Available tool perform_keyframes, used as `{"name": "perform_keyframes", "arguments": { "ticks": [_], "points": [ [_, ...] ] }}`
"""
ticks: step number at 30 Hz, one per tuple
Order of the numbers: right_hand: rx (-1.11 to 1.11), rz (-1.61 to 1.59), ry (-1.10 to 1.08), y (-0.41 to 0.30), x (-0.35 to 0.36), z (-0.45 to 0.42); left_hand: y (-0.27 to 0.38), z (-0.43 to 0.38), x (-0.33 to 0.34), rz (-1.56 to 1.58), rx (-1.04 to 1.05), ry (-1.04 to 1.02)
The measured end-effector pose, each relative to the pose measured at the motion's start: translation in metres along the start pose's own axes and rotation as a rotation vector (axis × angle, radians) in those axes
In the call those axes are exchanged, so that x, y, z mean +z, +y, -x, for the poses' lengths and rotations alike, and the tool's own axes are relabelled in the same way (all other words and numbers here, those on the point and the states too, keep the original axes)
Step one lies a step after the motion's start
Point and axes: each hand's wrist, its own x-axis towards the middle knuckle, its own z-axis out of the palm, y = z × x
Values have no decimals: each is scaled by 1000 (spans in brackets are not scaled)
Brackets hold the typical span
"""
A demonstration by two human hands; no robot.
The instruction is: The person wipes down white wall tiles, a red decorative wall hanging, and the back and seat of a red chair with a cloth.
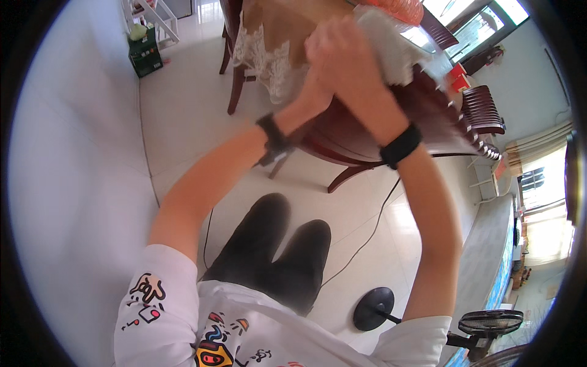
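My left hand and my right hand are pressed together at the top centre, blurred, in front of a table with a brown cover. Whether anything lies between the palms is hidden. A white lace edge hangs from the table to the left of the hands. Right of them is a crumpled whitish cloth or sheet, and beyond it a red mesh-like bundle. Each wrist wears a black band.
A dark red chair stands just below the hands. A black cable crosses the tiled floor. A pedestal fan is at lower right, a white wall at left, and a dark green box beside it.
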Motion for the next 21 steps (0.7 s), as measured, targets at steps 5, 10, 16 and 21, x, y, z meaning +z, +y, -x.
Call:
{"name": "perform_keyframes", "arguments": {
  "ticks": [5,10,16,21],
  "points": [
    [-163,-202,47,-29,12,31,17,34,-35,-559,-67,-150],
    [-305,-349,-307,-41,-21,53,67,59,-115,-336,-708,-888],
    [10,-1076,-443,-35,-87,97,144,87,-183,-319,-787,-863],
    [380,-1442,-771,-19,-192,129,221,70,-225,-290,-843,-920]
  ]
}}
